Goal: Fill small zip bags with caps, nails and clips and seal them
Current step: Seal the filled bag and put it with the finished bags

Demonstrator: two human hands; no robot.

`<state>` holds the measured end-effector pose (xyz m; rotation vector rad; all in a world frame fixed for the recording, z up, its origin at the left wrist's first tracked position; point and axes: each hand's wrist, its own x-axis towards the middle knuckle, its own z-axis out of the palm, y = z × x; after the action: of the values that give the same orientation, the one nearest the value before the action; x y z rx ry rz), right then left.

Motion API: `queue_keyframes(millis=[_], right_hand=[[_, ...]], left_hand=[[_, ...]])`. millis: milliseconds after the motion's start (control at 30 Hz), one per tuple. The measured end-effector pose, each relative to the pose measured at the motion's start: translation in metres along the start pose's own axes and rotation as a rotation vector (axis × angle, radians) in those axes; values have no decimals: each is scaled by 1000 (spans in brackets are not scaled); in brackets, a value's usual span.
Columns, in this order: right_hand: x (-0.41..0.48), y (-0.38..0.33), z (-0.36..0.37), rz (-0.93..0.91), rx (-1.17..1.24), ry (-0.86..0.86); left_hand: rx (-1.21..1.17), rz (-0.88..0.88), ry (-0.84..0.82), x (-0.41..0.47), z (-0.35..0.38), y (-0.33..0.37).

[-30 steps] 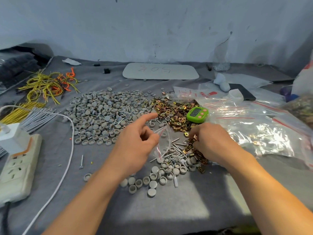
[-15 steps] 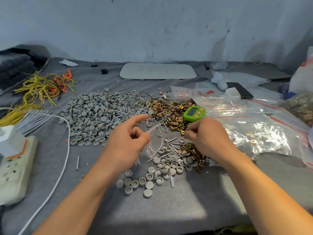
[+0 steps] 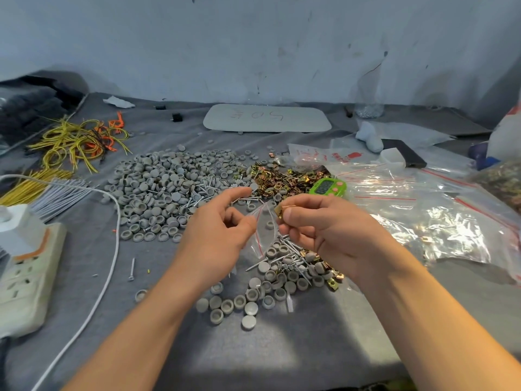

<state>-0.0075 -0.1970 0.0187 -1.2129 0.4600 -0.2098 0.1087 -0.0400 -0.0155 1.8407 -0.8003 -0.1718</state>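
The right hand (image 3: 332, 232) has come up off the small heap where it was picking a moment ago, and now sits level with the left hand, above the cloth. Its thumb and forefinger (image 3: 290, 214) pinch a gold clip (image 3: 280, 211) right at the mouth of the little zip bag (image 3: 263, 231), with the other fingers curled loosely beneath. The left hand (image 3: 217, 241) holds that bag by its near edge between thumb and bent fingers, while the index finger sticks out straight over the top. The bag is clear with a red strip, hangs between the two hands, and looks open at the top.

Under the hands lies the small heap (image 3: 287, 266) of caps, nails and clips mixed together. Behind it spreads the big pile of grey caps (image 3: 169, 190), with the clip pile (image 3: 284, 179) next to it and a green timer (image 3: 328, 187) at its edge. Large plastic bags (image 3: 423, 213) lie to the right. On the left are a power strip (image 3: 25, 275), a white cable (image 3: 111, 249) and yellow wires (image 3: 70, 142).
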Motion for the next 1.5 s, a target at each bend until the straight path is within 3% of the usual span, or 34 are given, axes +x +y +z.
queue_keyframes(millis=[167,367,467,700,1167,1500], right_hand=[[1,4,12,-26,-130,62],[3,9,24,-205,-621,220],[2,10,26,-305,-748,234],[1,3,21,-344,-562,321],[9,10,25,-351,-782,284],[10,6,13,-321,-633,258]], left_hand=[[5,-6,31,-2,1,-2],[24,4,52,0,1,-3],[26,3,55,0,1,-4],[25,3,78,1,-2,-5],[-19,55,46,-1,-2,-3],[-39,43,66,0,-4,-5]])
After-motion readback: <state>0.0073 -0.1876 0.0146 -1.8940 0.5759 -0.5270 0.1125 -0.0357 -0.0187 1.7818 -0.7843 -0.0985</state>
